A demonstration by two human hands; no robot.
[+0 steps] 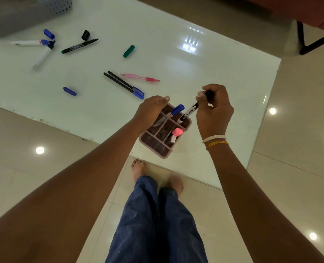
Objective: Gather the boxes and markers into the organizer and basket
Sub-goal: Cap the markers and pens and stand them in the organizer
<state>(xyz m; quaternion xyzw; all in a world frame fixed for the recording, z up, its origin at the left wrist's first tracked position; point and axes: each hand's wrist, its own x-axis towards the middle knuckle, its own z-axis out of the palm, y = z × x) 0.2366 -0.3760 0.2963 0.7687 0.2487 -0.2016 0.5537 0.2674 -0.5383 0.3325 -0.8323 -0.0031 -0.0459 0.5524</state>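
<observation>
A brown compartmented organizer (164, 151) stands near the front edge of the white table (214, 69). A blue-capped marker (176, 110) and a pink highlighter (176, 132) stand in it. My right hand (214, 109) is shut on a black marker (190, 111), whose lower end is in a back compartment. My left hand (150, 109) rests on the organizer's back left rim. Loose on the table lie two white markers (42, 56), a black marker with a green end (79, 46), two black pens with blue caps (123, 84), a pink pen (140, 77) and loose caps.
A grey perforated basket (59, 4) stands at the far left corner. Loose caps: blue (69, 91), blue (49, 33), black (85, 34), green (129, 51). A dark table leg (301, 37) is at the far right. My feet and legs are below the table edge.
</observation>
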